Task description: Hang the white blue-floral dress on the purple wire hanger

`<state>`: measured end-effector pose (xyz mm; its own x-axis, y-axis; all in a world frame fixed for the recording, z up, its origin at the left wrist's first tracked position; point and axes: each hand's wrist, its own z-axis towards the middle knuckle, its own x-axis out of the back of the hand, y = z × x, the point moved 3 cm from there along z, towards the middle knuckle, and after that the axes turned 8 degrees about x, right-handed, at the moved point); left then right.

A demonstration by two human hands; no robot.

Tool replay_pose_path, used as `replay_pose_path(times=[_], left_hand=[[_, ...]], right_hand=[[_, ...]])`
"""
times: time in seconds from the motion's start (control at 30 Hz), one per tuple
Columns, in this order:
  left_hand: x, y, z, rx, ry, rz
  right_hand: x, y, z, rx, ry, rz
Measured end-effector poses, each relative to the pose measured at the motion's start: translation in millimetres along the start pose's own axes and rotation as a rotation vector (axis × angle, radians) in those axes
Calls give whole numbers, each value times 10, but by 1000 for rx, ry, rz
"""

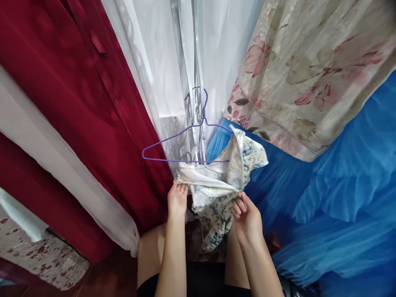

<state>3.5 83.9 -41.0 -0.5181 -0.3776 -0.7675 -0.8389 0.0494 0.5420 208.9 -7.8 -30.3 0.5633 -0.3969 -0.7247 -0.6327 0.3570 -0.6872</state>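
Observation:
A floral sleeveless top (213, 187), white with blue and yellow print, hangs by one shoulder from the right arm of a purple hanger (163, 142). Its other side is off the hanger and sags below the bottom bar. My left hand (177, 198) pinches the cloth edge at the left, and my right hand (246, 210) pinches the same edge at the right, so it is stretched between them. The hanger's hook sits at a metal rail or chain-like strip (198, 74) in front of white cloth. The lower part of the top dangles loosely between my forearms.
Dark red drapes (123, 119) hang on the left beside white fabric (74, 161). To the right are a beige floral garment (287, 82) and a blue ruffled tulle garment (309, 206). A sequined patterned cloth (43, 255) lies low at the left, above a reddish floor (105, 272).

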Motion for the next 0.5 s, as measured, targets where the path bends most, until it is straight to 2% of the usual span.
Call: replay_pose_path(times=[0.1,0.17,0.23,0.3,0.37,0.43,0.5], left_hand=[[26,-301,-301,-17,-85,0],[-20,-378,-552,-72,-193,32],[-119,-389,-828,-109,-313,91],[-258,-363,-1108,-122,-455,186],[-398,-318,-1354,-175,-588,346],[-488,-276,-1517,-285,-653,587],[-508,-236,-1573,-422,-651,836]], right_hand=[[390,53,54,12,199,35],[504,56,87,50,217,-14],[486,32,85,113,155,-77],[372,-12,25,200,41,-171],[200,-24,-86,178,-179,-282],[54,13,-233,-1,-416,-328],[-8,47,-379,-212,-565,-304]])
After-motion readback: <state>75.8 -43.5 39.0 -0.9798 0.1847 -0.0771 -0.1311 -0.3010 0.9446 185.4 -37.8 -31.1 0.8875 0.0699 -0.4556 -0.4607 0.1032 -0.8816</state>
